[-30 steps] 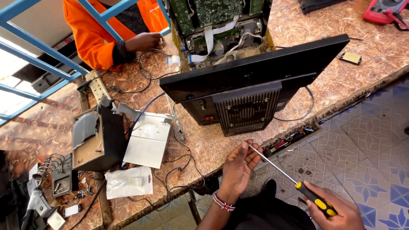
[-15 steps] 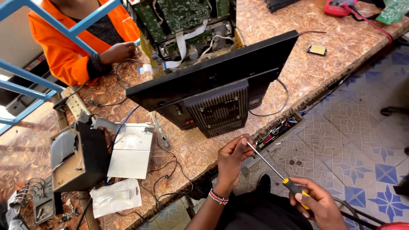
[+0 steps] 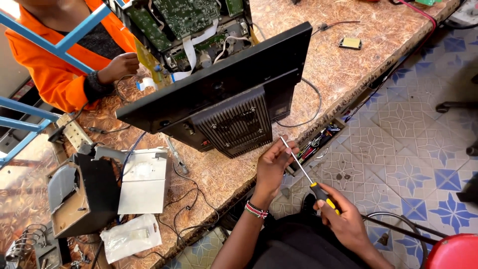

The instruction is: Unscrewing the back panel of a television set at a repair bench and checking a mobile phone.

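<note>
Right hand (image 3: 343,219) grips the yellow-and-black handle of a screwdriver (image 3: 303,172), fingers wrapped tight round it. Left hand (image 3: 274,164) is raised at the bench (image 3: 348,74) edge, fingertips pinched lightly on the metal shaft near its tip; a beaded band sits on that wrist. The tip points up toward the black monitor (image 3: 224,99), close to its lower edge but not touching it.

The monitor lies face down on the bench, its ribbed rear housing with 4 visible screws uppermost and closed. From this, the back cover looks not yet opened; no screw appears removed, though that is hard to judge at this size.

Behind it stands an opened chassis with a green circuit board (image 3: 184,15) and ribbon cables. A second person in an orange sleeve (image 3: 45,74) rests a hand there. Left on the bench: a grey metal casing (image 3: 82,192), a white panel (image 3: 142,182), loose wires.
</note>
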